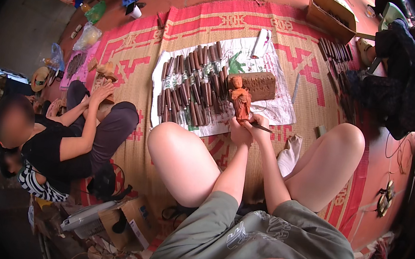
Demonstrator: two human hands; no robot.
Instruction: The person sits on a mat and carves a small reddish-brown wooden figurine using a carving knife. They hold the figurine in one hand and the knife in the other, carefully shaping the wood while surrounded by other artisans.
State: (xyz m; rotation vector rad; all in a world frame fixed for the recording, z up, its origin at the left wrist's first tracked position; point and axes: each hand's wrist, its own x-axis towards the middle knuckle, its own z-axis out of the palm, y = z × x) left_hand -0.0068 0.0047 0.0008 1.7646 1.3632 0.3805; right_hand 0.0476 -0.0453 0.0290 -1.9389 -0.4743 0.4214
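Note:
A reddish-brown carved wooden figurine (241,101) stands upright between my knees, its top in front of a dark brown block (262,87). My left hand (240,133) is closed around its base. Close against it, my right hand (258,126) is closed on a slim dark carving tool (264,128), whose end sticks out to the right; its working tip is hidden. Left of the figurine, several brown-handled carving tools (186,89) lie in rows on a white printed sack (283,109).
A red-and-tan woven mat (137,71) lies underneath. At my left, a seated person (65,135) handles a carved wood piece (106,71). More tools (336,51) and a wooden box (332,16) lie at far right, near another person in dark clothes (400,74). A white tube (261,43) rests on the sack.

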